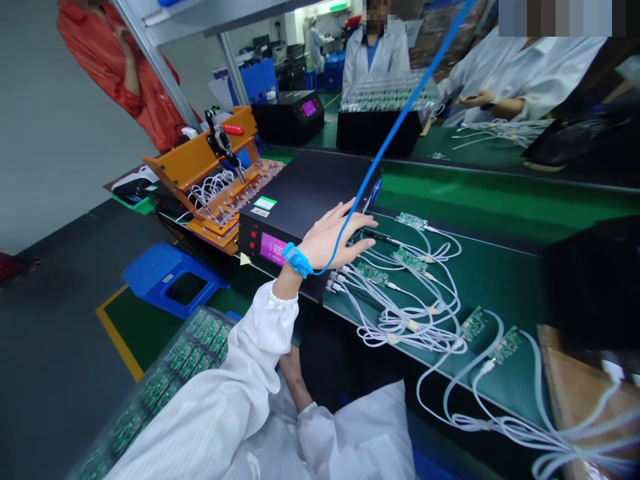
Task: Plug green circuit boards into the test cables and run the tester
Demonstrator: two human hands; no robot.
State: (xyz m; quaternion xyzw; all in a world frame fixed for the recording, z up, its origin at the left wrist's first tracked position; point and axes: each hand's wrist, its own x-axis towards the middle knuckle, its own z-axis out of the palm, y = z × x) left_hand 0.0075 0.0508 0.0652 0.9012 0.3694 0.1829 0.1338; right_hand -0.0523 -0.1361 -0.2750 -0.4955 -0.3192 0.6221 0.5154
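My left hand (337, 239), with a blue wrist strap (297, 260) and its blue cord, is spread out over the right front part of a black box (320, 180) with a pink screen. Its fingers are apart and hold nothing. My right hand (291, 363) is low near my lap, partly behind the left sleeve; its fingers are hidden. Right of the box, white cables (415, 327) and several green circuit boards, one (413, 221) at the back, lie on the green bench (500, 267).
An orange fixture (175, 167) with a clamp stands left of the box. Trays of boards (165, 380) and a blue stool (170, 277) are at lower left. Across the bench are people in white coats; a person in red stands upper left. A dark object (595, 280) is at right.
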